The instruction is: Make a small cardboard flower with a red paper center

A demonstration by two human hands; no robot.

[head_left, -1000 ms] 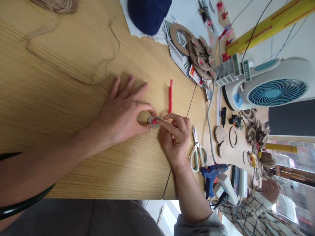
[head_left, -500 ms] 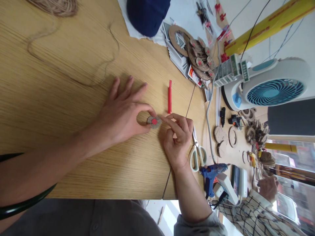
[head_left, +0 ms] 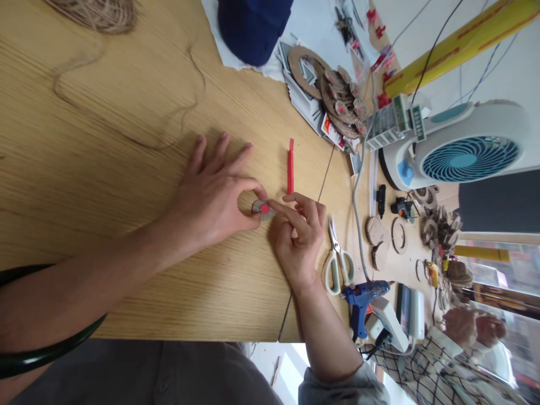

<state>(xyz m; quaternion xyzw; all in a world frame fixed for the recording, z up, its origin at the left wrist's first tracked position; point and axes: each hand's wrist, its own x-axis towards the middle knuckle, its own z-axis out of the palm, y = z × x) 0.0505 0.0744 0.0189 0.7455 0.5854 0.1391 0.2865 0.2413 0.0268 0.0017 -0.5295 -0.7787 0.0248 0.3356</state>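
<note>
From where I stand, the head camera's view lies on its side, with the person's reach running toward the right of the frame. On a light oak-veneer table point(head_left: 126, 236), a small fringed cardboard rosette point(head_left: 262, 209) with a red centre sits between the two hands, resting on or just above the wood.

The left hand point(head_left: 211, 197) comes in from the left, with three fingers spread and the index finger curved round so that it and the thumb close on the rosette's near edge. The right hand point(head_left: 299, 242) comes up from the bottom in a grey sleeve point(head_left: 337, 391), its other fingers curled and its index fingertip point(head_left: 272, 205) on the rosette's red centre. I can't tell whether it is pinching or only pressing.

Just beyond them lies a red plastic strip point(head_left: 290, 166), upright in this view, with a pair of scissors point(head_left: 337, 264) close to the right hand and a blue hot glue gun point(head_left: 363, 301) past those. Up the table, a pile of cardboard flowers point(head_left: 341, 95) sits beside a cardboard ring point(head_left: 304, 70), and a ball of jute twine point(head_left: 95, 14) trails a loose strand. A co-worker's hand point(head_left: 459, 326) and plaid sleeve point(head_left: 422, 371) show at the lower right, apart from all this, near a small desk fan point(head_left: 468, 157).
</note>
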